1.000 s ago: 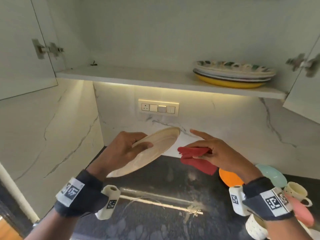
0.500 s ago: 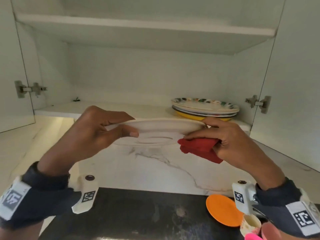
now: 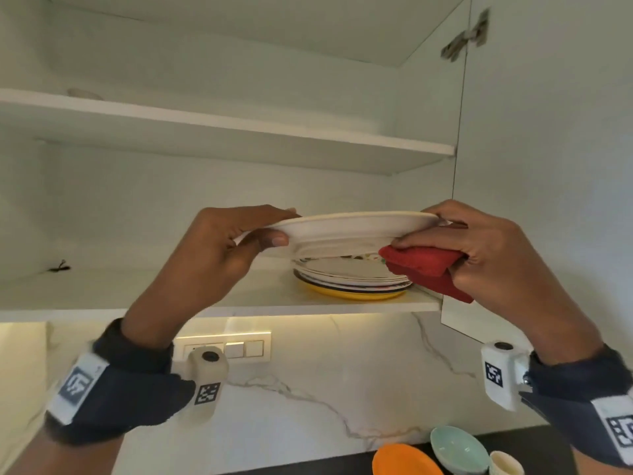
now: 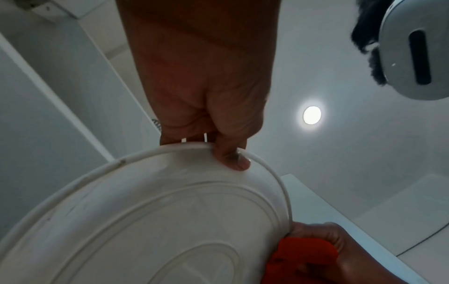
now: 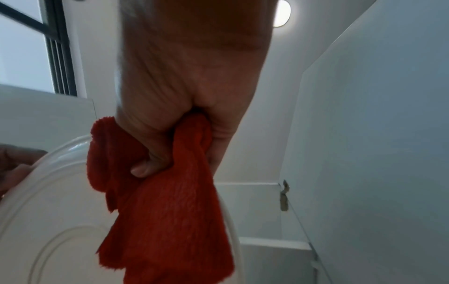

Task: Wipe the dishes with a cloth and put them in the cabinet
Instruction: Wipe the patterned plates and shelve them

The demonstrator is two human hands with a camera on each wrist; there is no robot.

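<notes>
A white plate (image 3: 346,231) is being held level between both hands, in front of the open cabinet (image 3: 239,173) and just above the stack of plates (image 3: 352,281) that is sitting on the lower shelf (image 3: 260,306). The left hand (image 3: 212,255) is gripping the plate's left rim, thumb underneath and fingers over the top. The right hand (image 3: 486,255) is pinching the right rim while its curled fingers are also clutching a bunched red cloth (image 3: 424,269), which is hanging under the plate's edge. The bottom plate of the stack is yellow, with patterned ones lying on it. Below, on the dark desk (image 3: 534,447), an orange plate (image 3: 404,461), a pale green bowl (image 3: 459,452) and a cream cup (image 3: 505,464) are sitting close together. A switch panel (image 3: 239,347) is showing on the marble wall under the shelf.
</notes>
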